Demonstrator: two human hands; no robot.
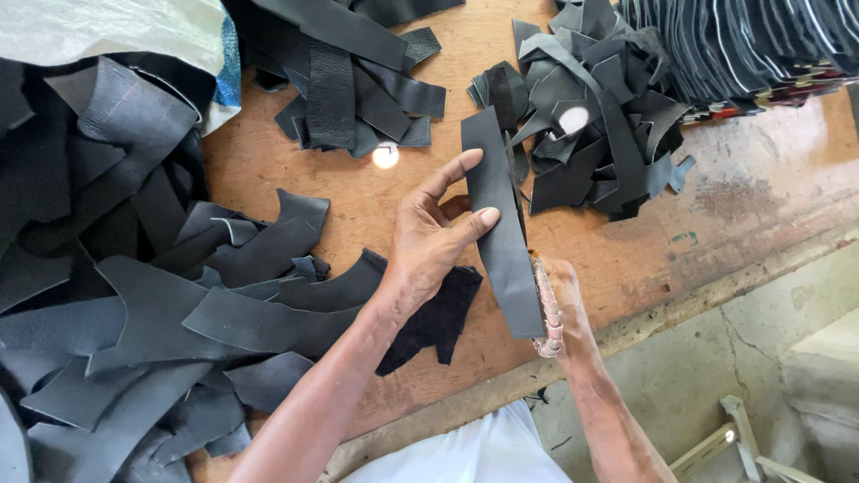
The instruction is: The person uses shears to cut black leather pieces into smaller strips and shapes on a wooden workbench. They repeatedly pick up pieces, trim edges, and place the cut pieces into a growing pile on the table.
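Observation:
My left hand pinches a long black leather strip between thumb and fingers, holding it upright over the wooden table. My right hand sits at the strip's lower end, closed around a tool with a pale wrapped handle; its working end is hidden behind the strip. A dark, rough-faced scrap lies under my left wrist.
A big heap of black leather pieces fills the left side. Smaller piles lie at the top middle and top right. A stack of cut dark pieces with light edges stands far right. The table edge runs diagonally, concrete floor beyond.

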